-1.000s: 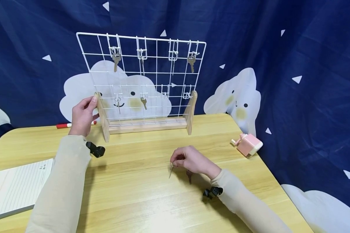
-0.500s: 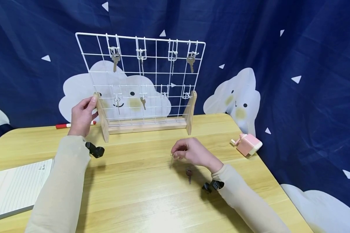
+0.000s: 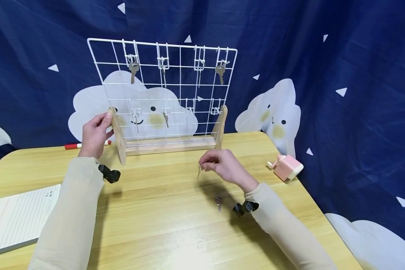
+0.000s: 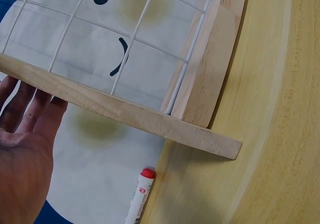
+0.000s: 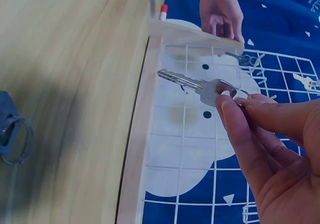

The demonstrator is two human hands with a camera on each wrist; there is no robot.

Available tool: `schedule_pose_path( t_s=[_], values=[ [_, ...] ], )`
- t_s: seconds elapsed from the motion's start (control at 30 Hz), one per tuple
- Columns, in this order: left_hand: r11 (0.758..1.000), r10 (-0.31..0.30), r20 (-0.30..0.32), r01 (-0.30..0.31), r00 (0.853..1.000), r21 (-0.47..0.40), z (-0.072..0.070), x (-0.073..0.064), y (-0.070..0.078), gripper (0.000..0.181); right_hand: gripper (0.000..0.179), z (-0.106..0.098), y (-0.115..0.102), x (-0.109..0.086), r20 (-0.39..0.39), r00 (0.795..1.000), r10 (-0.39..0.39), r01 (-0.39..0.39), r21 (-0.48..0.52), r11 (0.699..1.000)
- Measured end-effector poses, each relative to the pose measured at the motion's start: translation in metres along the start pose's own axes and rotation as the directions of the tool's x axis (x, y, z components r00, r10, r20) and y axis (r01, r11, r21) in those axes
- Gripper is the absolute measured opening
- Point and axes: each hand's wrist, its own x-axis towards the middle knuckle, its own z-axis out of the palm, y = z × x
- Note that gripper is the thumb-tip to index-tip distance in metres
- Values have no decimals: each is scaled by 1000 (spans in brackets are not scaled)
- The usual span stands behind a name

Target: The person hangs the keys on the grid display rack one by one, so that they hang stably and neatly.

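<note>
My right hand point(image 3: 226, 167) pinches the ring of a silver key point(image 5: 192, 85) between thumb and fingertips. The key hangs above the table in front of the rack's right end. My left hand point(image 3: 96, 135) grips the left wooden upright point(image 3: 119, 138) of a white wire grid rack point(image 3: 180, 84), its fingers partly hidden behind the wood in the left wrist view. Keys hang from all the upper hooks, among them a key point(image 3: 133, 69) at left and another key point(image 3: 221, 71) at right. Two lower left hooks also bear keys; the lower right hooks point(image 3: 215, 110) bear none.
A loose key point(image 3: 218, 204) lies on the table point(image 3: 148, 210) below my right wrist. At the right edge stands a pink sharpener-like box point(image 3: 288, 167) with a crank. A lined notepad point(image 3: 23, 215) lies at left, and a red-capped marker point(image 3: 73, 146) behind my left hand.
My right hand has risen and moved away from me toward the rack with the key, uncovering the loose key on the table. My left hand stays on the upright.
</note>
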Motion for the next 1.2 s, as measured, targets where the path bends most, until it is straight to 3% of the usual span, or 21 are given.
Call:
schedule_pose_path(
  t_s=[0.23, 0.6, 1.2],
  values=[
    [1000, -3, -4, 3, 1000, 5, 0, -1, 0, 62, 8, -8, -9, 13, -74, 997, -16, 14, -17, 1000],
    [1000, 2, -3, -2, 1000, 28, 0, 0, 1, 62, 8, -15, -13, 35, -182, 983, -11, 23, 61, 998],
    [1000, -15, -10, 15, 1000, 17, 0, -1, 1, 63, 8, -27, -25, 67, -279, 960, -15, 24, 30, 999]
  ],
)
